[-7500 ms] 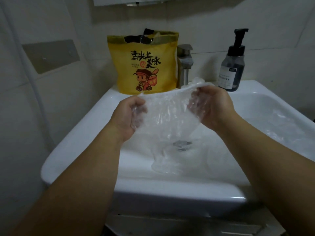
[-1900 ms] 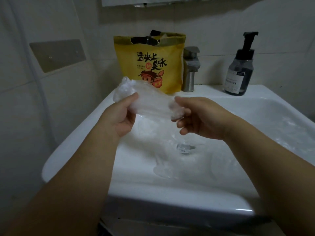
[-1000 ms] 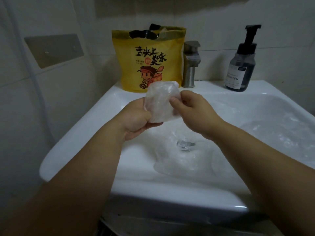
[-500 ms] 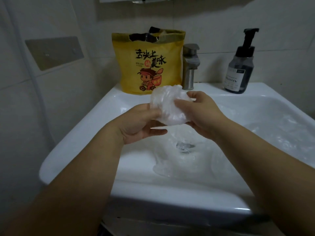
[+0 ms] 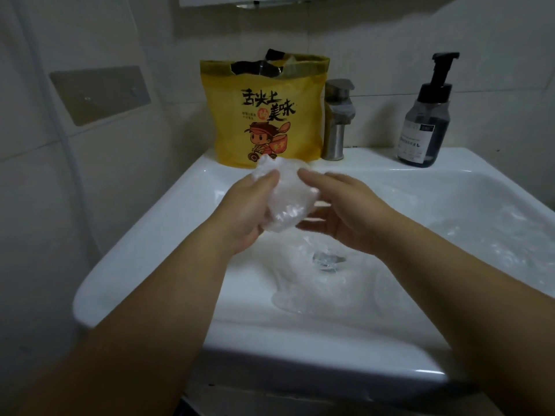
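A clear plastic bag (image 5: 285, 202), crumpled into a wad, above the sink (image 5: 168, 223).

Plastic wad (image 5: 285, 202) hides left hand's (image 5: 243, 214) fingers; soap bottle (image 5: 425, 127) label unreadable.

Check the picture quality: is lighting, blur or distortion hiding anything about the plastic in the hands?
Head view: dim, flat light; the right hand is slightly motion-blurred at its fingertips, the left hand sharper; the crumpled plastic reads clearly between them; head view also shows a glare streak on the sink rim, clear film in the basin nearly lost on white, and wide-angle bowing of the wall lines.
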`<state>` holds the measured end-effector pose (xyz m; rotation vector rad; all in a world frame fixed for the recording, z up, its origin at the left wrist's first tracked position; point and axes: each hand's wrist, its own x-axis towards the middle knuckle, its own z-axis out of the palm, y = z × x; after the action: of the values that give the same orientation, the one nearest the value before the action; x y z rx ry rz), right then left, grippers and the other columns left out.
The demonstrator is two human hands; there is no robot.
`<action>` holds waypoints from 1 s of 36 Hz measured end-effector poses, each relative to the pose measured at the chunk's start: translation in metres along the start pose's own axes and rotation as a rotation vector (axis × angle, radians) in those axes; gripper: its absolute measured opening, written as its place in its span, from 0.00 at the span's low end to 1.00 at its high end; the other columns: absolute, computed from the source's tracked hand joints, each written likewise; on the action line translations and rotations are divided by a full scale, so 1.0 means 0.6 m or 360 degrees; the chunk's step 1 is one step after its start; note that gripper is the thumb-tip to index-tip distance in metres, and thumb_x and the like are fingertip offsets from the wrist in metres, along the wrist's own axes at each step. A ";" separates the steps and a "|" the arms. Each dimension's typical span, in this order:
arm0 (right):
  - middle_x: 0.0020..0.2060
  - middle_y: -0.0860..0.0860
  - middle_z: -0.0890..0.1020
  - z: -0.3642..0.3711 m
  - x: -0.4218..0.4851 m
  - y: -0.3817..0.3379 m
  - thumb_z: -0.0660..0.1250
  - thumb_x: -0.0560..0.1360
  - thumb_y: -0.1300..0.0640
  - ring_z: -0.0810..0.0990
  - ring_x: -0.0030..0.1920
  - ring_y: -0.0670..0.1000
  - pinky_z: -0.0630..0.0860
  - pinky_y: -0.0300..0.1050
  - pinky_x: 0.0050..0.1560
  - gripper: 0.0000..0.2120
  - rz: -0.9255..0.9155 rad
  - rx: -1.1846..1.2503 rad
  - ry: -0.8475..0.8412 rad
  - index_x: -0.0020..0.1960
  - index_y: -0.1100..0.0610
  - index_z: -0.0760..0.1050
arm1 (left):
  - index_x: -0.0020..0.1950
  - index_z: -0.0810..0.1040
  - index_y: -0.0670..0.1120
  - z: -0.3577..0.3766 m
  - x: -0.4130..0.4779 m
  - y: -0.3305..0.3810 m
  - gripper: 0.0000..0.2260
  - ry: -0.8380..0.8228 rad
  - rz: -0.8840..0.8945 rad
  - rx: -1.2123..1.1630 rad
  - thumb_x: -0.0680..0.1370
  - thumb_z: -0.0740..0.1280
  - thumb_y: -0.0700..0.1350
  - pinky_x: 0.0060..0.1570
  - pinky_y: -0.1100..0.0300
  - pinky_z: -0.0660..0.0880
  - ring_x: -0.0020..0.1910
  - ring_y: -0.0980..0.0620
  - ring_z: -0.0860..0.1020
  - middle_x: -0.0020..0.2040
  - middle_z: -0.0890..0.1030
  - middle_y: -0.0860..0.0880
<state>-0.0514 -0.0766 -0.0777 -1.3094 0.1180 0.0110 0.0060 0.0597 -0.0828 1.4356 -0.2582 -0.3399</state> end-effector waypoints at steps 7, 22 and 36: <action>0.50 0.62 0.82 -0.003 0.008 -0.001 0.63 0.78 0.65 0.82 0.46 0.56 0.81 0.45 0.46 0.03 -0.0033 0.0124 0.0115 0.50 0.62 0.75 | 0.63 0.74 0.35 0.000 0.001 0.003 0.13 -0.0046 -0.0044 -0.0354 0.82 0.56 0.38 0.59 0.52 0.77 0.60 0.43 0.79 0.62 0.79 0.37; 0.35 0.55 0.84 -0.049 -0.009 -0.040 0.58 0.76 0.73 0.83 0.33 0.48 0.80 0.37 0.32 0.11 -0.0042 0.0283 -0.0170 0.49 0.63 0.77 | 0.50 0.79 0.46 -0.010 -0.003 0.008 0.07 -0.0167 0.0217 -0.0110 0.81 0.62 0.39 0.42 0.62 0.79 0.43 0.55 0.82 0.45 0.83 0.50; 0.31 0.54 0.81 -0.062 -0.004 -0.036 0.60 0.77 0.70 0.80 0.29 0.49 0.79 0.38 0.30 0.12 -0.0052 -0.0004 -0.0083 0.39 0.60 0.76 | 0.49 0.77 0.48 -0.023 -0.008 0.001 0.08 -0.0366 0.0108 0.0281 0.79 0.64 0.35 0.38 0.63 0.79 0.38 0.52 0.82 0.41 0.82 0.45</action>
<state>-0.0553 -0.1178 -0.0658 -1.3121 0.0518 0.0174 0.0069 0.0745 -0.0837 1.5579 -0.5332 -0.4357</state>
